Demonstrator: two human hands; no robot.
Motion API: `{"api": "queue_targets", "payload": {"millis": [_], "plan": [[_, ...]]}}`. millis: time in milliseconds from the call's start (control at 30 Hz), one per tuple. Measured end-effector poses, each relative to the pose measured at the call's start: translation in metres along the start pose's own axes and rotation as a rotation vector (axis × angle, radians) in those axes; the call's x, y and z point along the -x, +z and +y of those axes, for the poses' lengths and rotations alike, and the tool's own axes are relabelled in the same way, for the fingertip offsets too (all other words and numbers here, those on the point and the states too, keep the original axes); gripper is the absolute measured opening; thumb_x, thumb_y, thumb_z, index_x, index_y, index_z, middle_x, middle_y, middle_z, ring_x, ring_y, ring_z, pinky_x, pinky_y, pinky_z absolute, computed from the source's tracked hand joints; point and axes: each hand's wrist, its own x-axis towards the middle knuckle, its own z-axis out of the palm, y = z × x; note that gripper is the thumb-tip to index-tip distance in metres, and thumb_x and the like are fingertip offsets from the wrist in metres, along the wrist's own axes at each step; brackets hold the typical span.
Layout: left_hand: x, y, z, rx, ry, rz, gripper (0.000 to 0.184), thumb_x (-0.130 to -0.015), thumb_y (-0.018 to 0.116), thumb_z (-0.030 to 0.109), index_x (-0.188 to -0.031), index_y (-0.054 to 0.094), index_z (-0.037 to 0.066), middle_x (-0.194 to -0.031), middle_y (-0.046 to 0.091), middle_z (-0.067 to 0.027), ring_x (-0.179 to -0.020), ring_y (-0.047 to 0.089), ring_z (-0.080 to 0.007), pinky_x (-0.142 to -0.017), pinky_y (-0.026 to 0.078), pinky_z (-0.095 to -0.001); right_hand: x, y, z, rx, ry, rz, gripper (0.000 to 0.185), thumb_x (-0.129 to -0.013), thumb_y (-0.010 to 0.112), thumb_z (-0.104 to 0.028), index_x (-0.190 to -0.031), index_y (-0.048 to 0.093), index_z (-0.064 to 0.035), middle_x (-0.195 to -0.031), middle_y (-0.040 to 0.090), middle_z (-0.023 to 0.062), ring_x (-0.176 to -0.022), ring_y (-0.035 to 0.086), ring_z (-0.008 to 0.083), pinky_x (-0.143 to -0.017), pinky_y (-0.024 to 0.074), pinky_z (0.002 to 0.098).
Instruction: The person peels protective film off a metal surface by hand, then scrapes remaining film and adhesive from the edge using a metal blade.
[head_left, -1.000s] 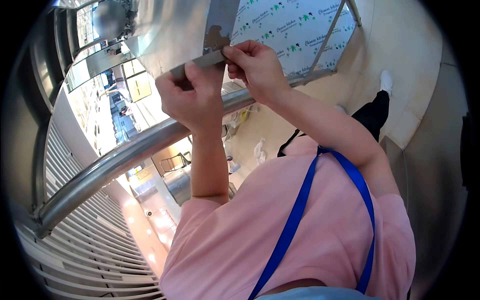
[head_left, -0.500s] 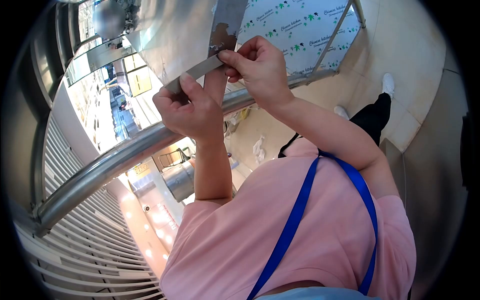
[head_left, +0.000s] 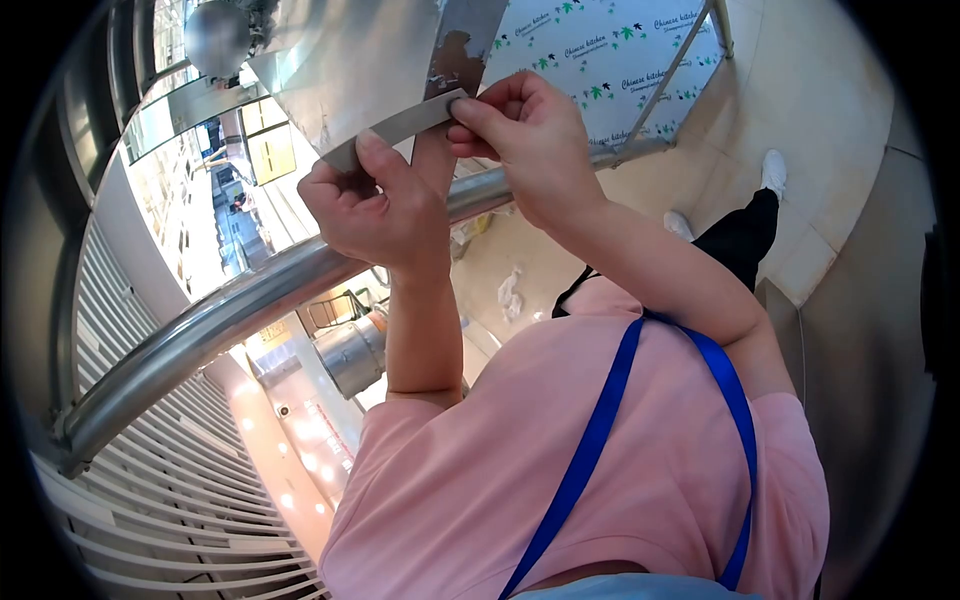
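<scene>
The thin gray strip (head_left: 410, 121) is up between the person's two hands, in front of the shiny panel (head_left: 350, 60) and just beside the brown patch (head_left: 458, 62). The left hand (head_left: 375, 208) is pinching one part of it, with the thumb on top and the fingers curled in. The right hand (head_left: 548, 145) is pinching the other end with the thumb and fingertips. The middle of the strip is bare, and it looks almost straight.

To do this well, both hands should pull a tiny bit away from each other, so the strip does not sag or fold. A soft pinch at the ends seems best, because a hard squeeze could crease it. The thumbs should lie flat, so that the strip does not twist. The round metal bar (head_left: 270, 290) is near the wrists, so they should mind that they don't bump it. It is hard to tell from here if the strip is tape or thin metal, or if it touches the panel; if its edge is sharp, fingertips should go gently.
</scene>
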Motion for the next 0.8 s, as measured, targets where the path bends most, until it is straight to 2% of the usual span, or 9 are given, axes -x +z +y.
{"api": "queue_targets", "payload": {"millis": [133, 233, 333, 433, 533, 567, 667, 700, 800], "plan": [[-0.001, 0.0, -0.001, -0.011, 0.05, -0.001, 0.018, -0.076, 0.055, 0.007, -0.07, 0.04, -0.001, -0.061, 0.046, -0.0032, -0.053, 0.04, -0.0062, -0.047, 0.033, -0.0178, -0.003, 0.004, -0.011, 0.059, 0.062, 0.008, 0.02, -0.074, 0.06, -0.006, -0.083, 0.045, 0.0049, -0.069, 0.054, 0.0094, -0.06, 0.057, 0.0136, -0.056, 0.0505, 0.0223], [-0.002, 0.0, 0.004, -0.031, -0.022, 0.01, 0.019, -0.076, 0.055, 0.007, -0.069, 0.039, -0.001, -0.06, 0.045, -0.0027, -0.053, 0.039, -0.0062, -0.046, 0.032, -0.0179, -0.002, 0.005, -0.014, 0.076, 0.041, 0.009, 0.02, -0.074, 0.06, -0.006, -0.082, 0.045, 0.0048, -0.069, 0.054, 0.0095, -0.06, 0.057, 0.0141, -0.056, 0.0506, 0.0229], [-0.002, -0.001, 0.006, 0.036, 0.002, 0.009, 0.019, -0.076, 0.055, 0.006, -0.069, 0.039, -0.001, -0.059, 0.045, -0.0022, -0.052, 0.038, -0.0061, -0.045, 0.032, -0.0181, -0.002, 0.007, -0.013, 0.012, 0.108, 0.03, 0.019, -0.073, 0.059, -0.003, -0.08, 0.046, 0.0096, -0.069, 0.054, 0.0123, -0.059, 0.058, 0.0156, -0.05, 0.0498, 0.0227], [-0.005, 0.0, 0.007, -0.009, -0.012, -0.013, 0.019, -0.075, 0.055, 0.005, -0.068, 0.038, 0.0, -0.059, 0.044, -0.002, -0.051, 0.038, -0.006, -0.045, 0.031, -0.0184, 0.0, 0.005, -0.012, -0.05, 0.14, 0.038, 0.019, -0.073, 0.059, -0.003, -0.08, 0.046, 0.0093, -0.069, 0.054, 0.0124, -0.057, 0.058, 0.0159, -0.05, 0.0499, 0.023], [-0.007, 0.003, 0.01, -0.052, 0.061, -0.005, 0.017, -0.075, 0.054, 0.005, -0.068, 0.039, 0.0, -0.058, 0.044, -0.0023, -0.051, 0.038, -0.0059, -0.045, 0.032, -0.0185, -0.002, 0.006, -0.014, -0.06, 0.149, 0.009, 0.018, -0.074, 0.06, -0.007, -0.079, 0.046, 0.0041, -0.069, 0.054, 0.0093, -0.059, 0.057, 0.0145, -0.053, 0.0505, 0.0225], [-0.007, 0.001, 0.01, -0.034, 0.006, -0.019, 0.016, -0.075, 0.054, 0.004, -0.069, 0.04, 0.0, -0.058, 0.044, -0.0028, -0.051, 0.038, -0.0062, -0.045, 0.032, -0.0188, 0.001, 0.005, -0.012, -0.05, 0.162, 0.01, 0.018, -0.074, 0.06, -0.006, -0.079, 0.046, 0.0041, -0.069, 0.054, 0.0093, -0.059, 0.057, 0.0145, -0.053, 0.0504, 0.0225], [-0.004, 0.0, 0.006, -0.044, 0.052, 0.004, 0.017, -0.075, 0.054, 0.005, -0.068, 0.04, 0.0, -0.059, 0.044, -0.0027, -0.051, 0.038, -0.0063, -0.044, 0.032, -0.0187, -0.005, 0.005, -0.015, -0.024, 0.162, -0.003, 0.018, -0.074, 0.06, -0.006, -0.08, 0.046, 0.0041, -0.069, 0.054, 0.0094, -0.059, 0.057, 0.0145, -0.054, 0.0502, 0.0226], [-0.006, -0.002, 0.005, -0.232, 0.122, 0.003, 0.019, -0.074, 0.056, 0.008, -0.067, 0.04, 0.0, -0.059, 0.045, -0.0023, -0.051, 0.038, -0.006, -0.044, 0.032, -0.0191, -0.005, 0.007, -0.018, -0.03, 0.16, 0.004, 0.018, -0.074, 0.06, -0.006, -0.08, 0.046, 0.0042, -0.069, 0.054, 0.0095, -0.059, 0.057, 0.0145, -0.054, 0.0502, 0.0227], [-0.006, 0.001, 0.005, -0.043, 0.035, 0.041, 0.021, -0.074, 0.056, 0.01, -0.066, 0.04, 0.0, -0.059, 0.045, -0.0021, -0.05, 0.038, -0.0059, -0.044, 0.032, -0.0192, 0.001, 0.006, -0.016, -0.023, 0.155, 0.012, 0.018, -0.073, 0.06, -0.005, -0.081, 0.046, 0.0044, -0.069, 0.054, 0.0098, -0.058, 0.056, 0.0145, -0.054, 0.0503, 0.0229]]}}
